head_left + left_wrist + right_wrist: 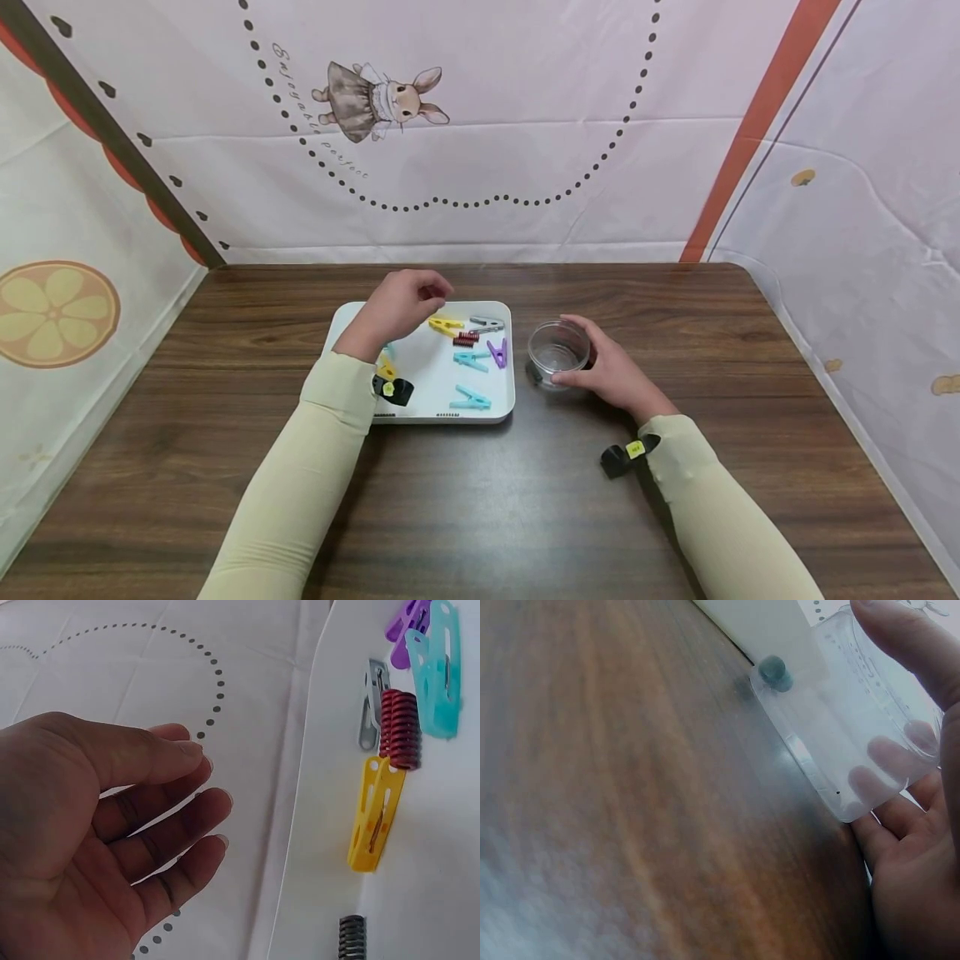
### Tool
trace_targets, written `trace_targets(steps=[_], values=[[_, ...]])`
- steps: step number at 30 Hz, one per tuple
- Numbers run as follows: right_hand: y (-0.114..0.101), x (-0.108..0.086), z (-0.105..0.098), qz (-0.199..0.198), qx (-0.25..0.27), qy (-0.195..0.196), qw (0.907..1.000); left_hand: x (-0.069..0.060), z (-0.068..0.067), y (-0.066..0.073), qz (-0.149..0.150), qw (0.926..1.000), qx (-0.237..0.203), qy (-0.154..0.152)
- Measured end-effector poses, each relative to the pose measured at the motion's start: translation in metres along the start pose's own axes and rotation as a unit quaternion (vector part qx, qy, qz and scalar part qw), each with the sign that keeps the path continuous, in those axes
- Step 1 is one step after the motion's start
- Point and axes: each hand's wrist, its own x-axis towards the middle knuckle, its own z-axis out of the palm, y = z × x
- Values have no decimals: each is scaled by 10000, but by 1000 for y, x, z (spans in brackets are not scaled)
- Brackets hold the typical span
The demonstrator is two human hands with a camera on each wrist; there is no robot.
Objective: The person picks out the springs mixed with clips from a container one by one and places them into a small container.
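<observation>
My left hand (401,307) hovers over the back of a white tray (420,404), fingers loosely bent; nothing shows between thumb and fingers (187,825). Below lie a yellow clothespin (375,817), red springs (400,729), a grey clothespin (487,323), a purple clothespin (497,353) and teal clothespins (471,398). In the left wrist view a dark spring (352,937) is partly cut off. To the tray's right, my right hand (615,367) grips a clear round cup (558,346), thumb on one side and fingers on the other. A dark greenish piece (774,671) shows at the cup's base; inside or behind, I cannot tell.
Another yellow clothespin (386,368) lies in the tray, partly hidden by the left wrist. Dark springs (447,414) lie along the tray's front wall. Both stand on a brown wooden table (480,517), with a printed cloth (480,167) hanging behind.
</observation>
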Motion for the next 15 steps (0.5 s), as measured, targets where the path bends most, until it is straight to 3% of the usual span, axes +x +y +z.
trace_targets(steps=[15], values=[[0,0,0,127,15,7,9999,1,-3,-12,-394,9991,-8,-162]])
